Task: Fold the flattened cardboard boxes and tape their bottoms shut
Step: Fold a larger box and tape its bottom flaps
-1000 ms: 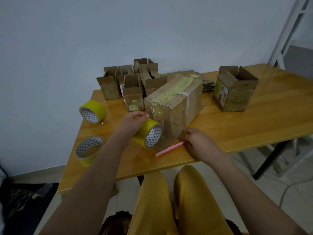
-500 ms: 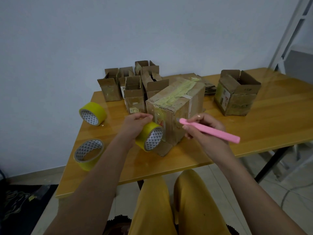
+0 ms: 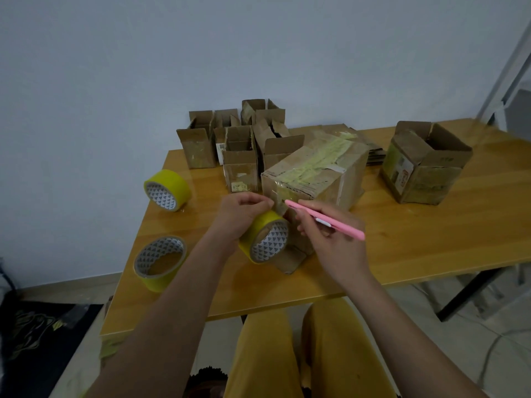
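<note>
Left hand (image 3: 240,216) still clamped on yellow tape roll (image 3: 264,239) against near end of taped cardboard box (image 3: 316,176) on table (image 3: 416,239). Right hand (image 3: 330,237) gripping pink cutter (image 3: 324,219), now swung tip-first to box's taped corner.

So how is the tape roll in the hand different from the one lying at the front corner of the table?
The tape roll in the left hand is held up on edge against the big taped box; the front roll lies flat on the table, untouched. The held roll's hole faces sideways; the front roll's faces up. Both are yellow with a triangle-patterned core.
</note>
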The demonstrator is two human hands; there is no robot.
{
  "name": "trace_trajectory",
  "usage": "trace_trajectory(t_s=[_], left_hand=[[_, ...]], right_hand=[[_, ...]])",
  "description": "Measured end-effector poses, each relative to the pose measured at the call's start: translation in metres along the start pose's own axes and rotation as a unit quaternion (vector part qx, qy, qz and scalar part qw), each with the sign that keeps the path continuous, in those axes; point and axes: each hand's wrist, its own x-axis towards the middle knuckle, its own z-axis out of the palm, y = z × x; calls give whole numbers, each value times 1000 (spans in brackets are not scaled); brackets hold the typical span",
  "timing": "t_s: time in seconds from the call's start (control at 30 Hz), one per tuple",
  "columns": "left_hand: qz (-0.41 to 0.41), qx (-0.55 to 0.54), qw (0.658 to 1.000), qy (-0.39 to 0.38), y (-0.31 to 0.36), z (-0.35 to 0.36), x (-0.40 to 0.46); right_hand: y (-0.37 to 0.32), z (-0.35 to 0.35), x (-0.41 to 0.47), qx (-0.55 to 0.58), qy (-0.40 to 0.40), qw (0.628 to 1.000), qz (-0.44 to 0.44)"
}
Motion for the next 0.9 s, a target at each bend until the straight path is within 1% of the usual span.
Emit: trace_trajectory(t_s=[0.1, 0.2, 0.23, 0.33, 0.37, 0.47, 0.53, 0.6, 0.67, 0.7, 0.73, 0.77, 0.8, 0.83, 0.87, 0.9], left_hand=[[4, 4, 1000, 1, 0, -2, 0], [14, 10, 1000, 2, 2, -1, 1], [19, 13, 1000, 1, 3, 0, 0], [18, 15, 1000, 16, 4, 1, 1], [16, 14, 1000, 15, 4, 1, 2], [8, 25, 1000, 4, 3, 0, 3], [6, 28, 1000, -5, 2, 0, 3], [4, 34, 999, -14, 2, 1, 1], [6, 37, 999, -17, 2, 0, 0], [6, 34, 999, -18, 2, -1, 0], [6, 34, 999, -20, 3, -1, 0], [7, 40, 999, -24, 3, -2, 0], [9, 50, 998, -29, 3, -2, 0], [10, 60, 998, -36, 3, -3, 0], [9, 66, 997, -45, 3, -2, 0], [6, 68, 996, -53, 3, -2, 0]], right_hand=[[4, 5, 3, -41, -6, 998, -38], [9, 1, 4, -124, -34, 987, -99], [12, -1, 3, -142, -43, 984, -102], [18, -11, -4, -133, -75, 988, -25], [18, -14, -7, -127, -75, 989, -24], [17, -26, -13, -150, -25, 984, -91], [24, -34, -15, -183, 18, 978, -100], [34, -41, -21, -204, 26, 974, -95], [36, -46, -30, -162, 50, 981, -96], [34, -49, -32, -125, 79, 985, -91], [34, -53, -35, -111, 112, 983, -89], [32, -57, -36, -135, 139, 977, -85], [33, -60, -36, -194, 145, 968, -68], [35, -64, -34, -275, 121, 953, -31], [41, -68, -32, -358, 71, 930, 41], [48, -70, -29, -421, 7, 899, 121]])
